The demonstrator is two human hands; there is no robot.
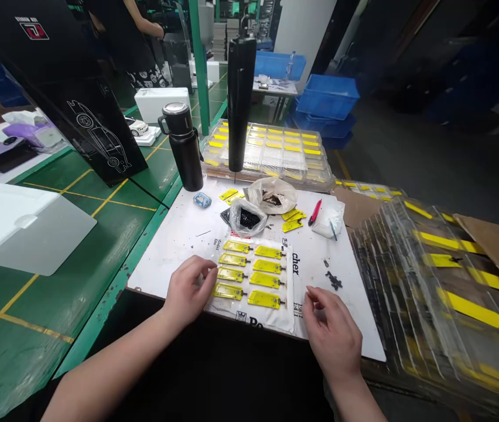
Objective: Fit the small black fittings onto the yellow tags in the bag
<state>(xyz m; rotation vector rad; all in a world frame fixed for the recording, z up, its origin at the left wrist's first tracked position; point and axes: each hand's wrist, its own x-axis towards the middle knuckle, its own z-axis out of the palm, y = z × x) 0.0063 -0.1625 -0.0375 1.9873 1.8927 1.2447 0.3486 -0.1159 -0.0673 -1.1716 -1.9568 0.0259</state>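
Note:
My left hand [190,288] is beside the left edge of two columns of yellow flat parts, its thumb and fingertips brought together. Anything between them is too small to make out. The closest yellow part [228,291] lies just right of my left thumb. Each yellow part in the columns has a small dark piece at its right end. They rest on a white printed sheet [290,287]. Right of this sheet, my right hand [335,331] has curled fingers near the thumb; whatever they hold, if anything, is hidden. Small black pieces [334,280] lie beyond it.
Behind the parts stand a bag of black pieces [249,218] and a bag of brown pieces [272,196]. A black electric screwdriver [239,105] hangs over the white board. A black flask [184,152] stands left, a red cutter [315,212] right. Clear trays [412,264] are stacked at right.

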